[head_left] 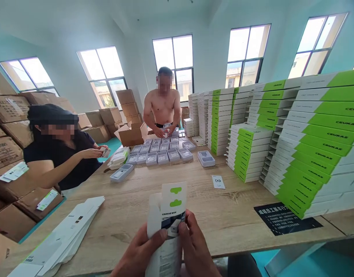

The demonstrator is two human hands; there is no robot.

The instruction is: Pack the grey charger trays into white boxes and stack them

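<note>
Left hand (pixel 146 246) and right hand (pixel 195 240) on my feed pinch a CEUKAZ carton (pixel 169 248), top undone, at the wooden table (pixel 116 207)'s near edge, cartons still flat (pixel 62 231) on its left, loads of closed-looking boxes (pixel 324 150) already stacked right.

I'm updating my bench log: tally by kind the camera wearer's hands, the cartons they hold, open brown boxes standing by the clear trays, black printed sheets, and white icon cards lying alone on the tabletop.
Hands, left hand and right hand: 2
Held carton: 1
Open brown box: 1
Black printed sheet: 1
White icon card: 1
Total: 6
</note>
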